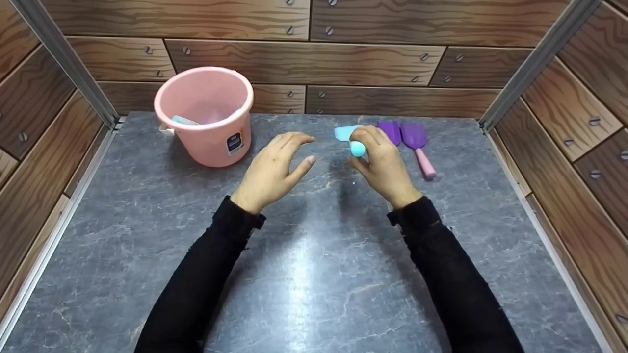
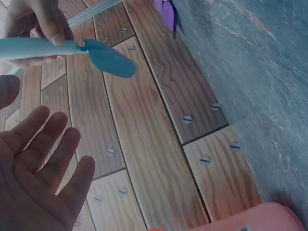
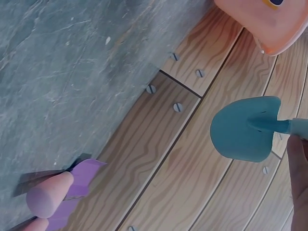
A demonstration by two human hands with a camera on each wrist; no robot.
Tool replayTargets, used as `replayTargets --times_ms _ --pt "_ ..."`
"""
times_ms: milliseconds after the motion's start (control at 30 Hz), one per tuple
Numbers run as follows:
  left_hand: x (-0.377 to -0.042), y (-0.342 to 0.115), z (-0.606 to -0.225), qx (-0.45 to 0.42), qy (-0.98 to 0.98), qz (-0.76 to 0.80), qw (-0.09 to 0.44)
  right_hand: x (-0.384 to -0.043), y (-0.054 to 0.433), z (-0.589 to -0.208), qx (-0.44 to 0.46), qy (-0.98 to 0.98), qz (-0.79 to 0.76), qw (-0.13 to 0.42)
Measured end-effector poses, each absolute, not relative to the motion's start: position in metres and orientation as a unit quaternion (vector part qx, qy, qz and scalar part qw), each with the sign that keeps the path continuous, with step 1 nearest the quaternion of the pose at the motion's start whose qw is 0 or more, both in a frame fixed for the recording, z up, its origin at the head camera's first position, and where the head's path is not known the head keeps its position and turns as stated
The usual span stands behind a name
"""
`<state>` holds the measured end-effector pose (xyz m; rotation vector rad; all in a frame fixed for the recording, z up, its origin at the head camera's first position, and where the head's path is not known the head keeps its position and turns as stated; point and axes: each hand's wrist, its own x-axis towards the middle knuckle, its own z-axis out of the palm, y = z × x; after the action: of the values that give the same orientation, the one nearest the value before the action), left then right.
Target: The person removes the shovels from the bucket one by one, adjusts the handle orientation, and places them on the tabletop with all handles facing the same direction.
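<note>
A teal toy shovel (image 1: 345,133) is gripped by its handle in my right hand (image 1: 385,164), blade pointing away from me and held above the table. Its flat, rounded blade (image 3: 245,129) shows fully in the right wrist view. My left hand (image 1: 271,169) hovers to the left of it, fingers spread and nothing in them. Just beyond the right hand lie two purple shovels (image 1: 414,135) with pink handles, side by side. In the head view, the right hand hides one of those handles.
A pink bucket (image 1: 216,145) stands at the back left, with a light teal piece (image 1: 184,120) showing inside. Wood-patterned panels (image 1: 304,61) wall the grey marbled table (image 1: 304,274) at the back and both sides, with metal posts at the corners.
</note>
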<state>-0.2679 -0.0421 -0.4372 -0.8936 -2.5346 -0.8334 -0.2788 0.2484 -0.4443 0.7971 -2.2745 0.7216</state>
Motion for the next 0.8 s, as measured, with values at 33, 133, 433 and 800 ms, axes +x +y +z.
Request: replayTargets --times_ms 33,133,433,800 --pt "-0.268 -0.043 -0.438 -0.311 -0.891 -0.290 0.161 -0.279 0.249 -0.445 0.300 -0.862 0.273 0.303" --pt "-0.270 -0.044 -0.440 -0.308 -0.894 -0.285 0.156 -0.281 0.253 -0.446 0.294 -0.869 0.277 0.288" --pt "-0.276 -0.047 -0.447 -0.295 -0.909 -0.261 0.136 -0.286 0.260 -0.452 0.277 -0.887 0.290 0.229" --pt "-0.280 -0.047 -0.454 -0.293 -0.923 -0.197 0.152 -0.297 0.268 -0.462 0.269 -0.902 0.279 0.193"
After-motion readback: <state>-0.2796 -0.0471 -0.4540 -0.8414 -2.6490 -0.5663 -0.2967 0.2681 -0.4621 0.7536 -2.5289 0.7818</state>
